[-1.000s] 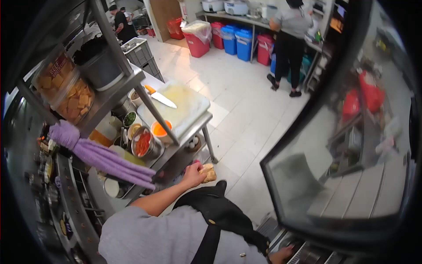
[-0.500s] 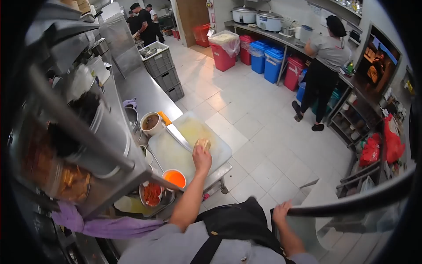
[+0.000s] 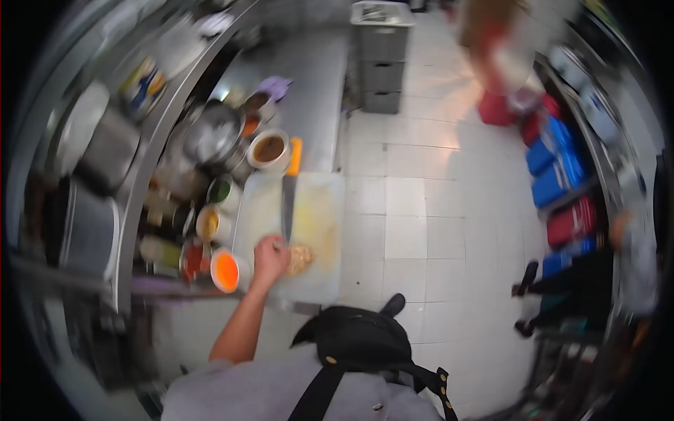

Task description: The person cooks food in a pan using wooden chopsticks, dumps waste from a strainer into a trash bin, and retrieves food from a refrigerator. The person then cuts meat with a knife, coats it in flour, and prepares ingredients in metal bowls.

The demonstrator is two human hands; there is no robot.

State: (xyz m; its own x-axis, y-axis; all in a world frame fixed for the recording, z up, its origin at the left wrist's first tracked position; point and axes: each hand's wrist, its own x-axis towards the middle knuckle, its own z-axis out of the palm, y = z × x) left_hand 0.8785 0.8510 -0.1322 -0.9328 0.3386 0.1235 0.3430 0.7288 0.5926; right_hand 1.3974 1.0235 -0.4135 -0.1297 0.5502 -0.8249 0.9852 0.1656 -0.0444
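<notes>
My left hand (image 3: 271,259) is over the cutting board (image 3: 323,203), its fingers curled together; whether anything is inside them is hidden. Just right of it, a lumpy light-brown piece of food (image 3: 302,258) lies on the board. A knife (image 3: 288,203) with an orange handle rests lengthwise on the board, its tip near my fingers. Left of my wrist stands a white tub of bright orange sauce (image 3: 226,271). My right hand is out of view.
Tubs hold brown liquid (image 3: 269,149), green bits (image 3: 221,191) and yellow contents (image 3: 209,223). A metal shelf (image 3: 151,168) runs along the left. Stacked grey crates (image 3: 382,59) stand ahead. Across the tiled floor, a person (image 3: 597,281) stands near blue bins (image 3: 558,184).
My left hand has let go of the food piece, which now lies on the board beside it. My right hand has left the view, and the camera has turned toward the counter.
</notes>
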